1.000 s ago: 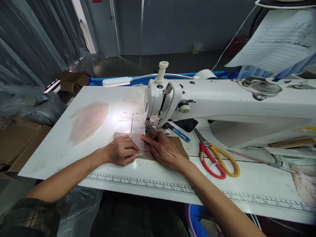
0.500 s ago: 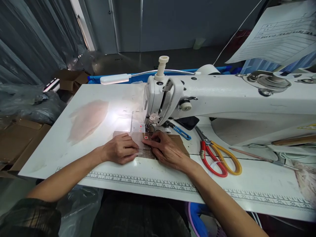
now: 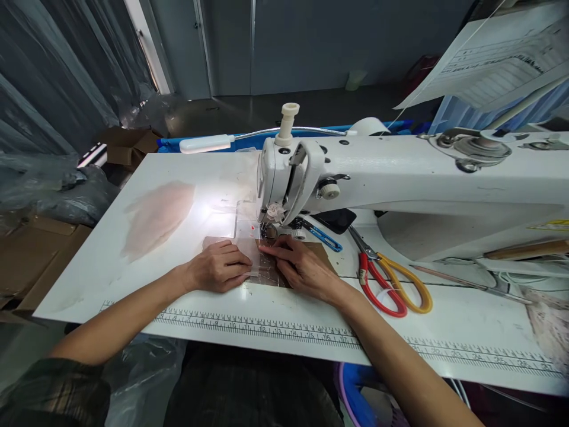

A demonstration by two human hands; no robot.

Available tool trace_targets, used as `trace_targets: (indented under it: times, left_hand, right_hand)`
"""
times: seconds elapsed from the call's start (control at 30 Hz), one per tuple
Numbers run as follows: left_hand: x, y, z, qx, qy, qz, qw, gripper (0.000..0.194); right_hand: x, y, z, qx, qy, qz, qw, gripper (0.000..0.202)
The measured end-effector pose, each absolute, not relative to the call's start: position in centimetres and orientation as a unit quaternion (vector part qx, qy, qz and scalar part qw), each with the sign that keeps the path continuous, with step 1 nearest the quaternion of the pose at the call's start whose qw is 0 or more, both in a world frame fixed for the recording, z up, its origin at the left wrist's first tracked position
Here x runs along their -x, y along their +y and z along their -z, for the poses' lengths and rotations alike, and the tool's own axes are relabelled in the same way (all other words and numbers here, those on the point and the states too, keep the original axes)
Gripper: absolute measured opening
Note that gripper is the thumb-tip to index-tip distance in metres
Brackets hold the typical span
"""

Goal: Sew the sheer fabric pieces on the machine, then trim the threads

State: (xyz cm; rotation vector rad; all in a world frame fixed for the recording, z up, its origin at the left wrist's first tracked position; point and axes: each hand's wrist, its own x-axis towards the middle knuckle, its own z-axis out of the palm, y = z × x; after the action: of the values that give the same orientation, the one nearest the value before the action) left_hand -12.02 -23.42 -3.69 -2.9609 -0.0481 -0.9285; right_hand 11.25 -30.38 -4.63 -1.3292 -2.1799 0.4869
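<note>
A strip of sheer pale fabric (image 3: pixel 246 248) lies under the needle end of a white sewing machine (image 3: pixel 278 172). My left hand (image 3: pixel 222 265) is closed on the fabric's left part, knuckles up and fingers curled. My right hand (image 3: pixel 304 267) rests on the right part, its index finger stretched toward the presser foot (image 3: pixel 268 231) and its fingers apart. Beneath that hand, a brown sheet (image 3: pixel 323 256) shows through the sheer layer and past its right edge. The needle tip is too small to make out.
Red and yellow scissors (image 3: pixel 386 279), a blue thread snipper (image 3: pixel 326 238) and a black flat object (image 3: pixel 338 220) lie right of the needle. A pinkish sheer piece (image 3: pixel 157 219) is on the left. A printed ruler (image 3: pixel 267 330) runs along the front edge. Cardboard boxes (image 3: pixel 42 261) stand at left.
A red mark by my right index fingertip no longer shows, and fewer red marks appear near the needle. My right fingertips have shifted slightly; my left hand has barely moved.
</note>
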Motion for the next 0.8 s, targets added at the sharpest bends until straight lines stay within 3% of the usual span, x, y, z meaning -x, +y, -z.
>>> trace_targets:
  times: [0.37,0.7,0.8]
  left_hand:
    - [12.0,-23.4,3.6,0.957,-0.015,0.289,0.022,0.014]
    - [12.0,-23.4,3.8,0.954,-0.021,0.298,0.003,0.011]
    - [12.3,-23.3,3.4,0.949,-0.031,0.313,-0.025,0.026]
  right_hand:
    - [-11.0,-30.6,4.6,0.493,-0.806,-0.165,0.284,0.043]
    - [-10.6,-31.1,3.8,0.450,-0.866,-0.105,0.192,0.041]
    - [-10.5,-31.1,4.0,0.451,-0.868,-0.088,0.187,0.042]
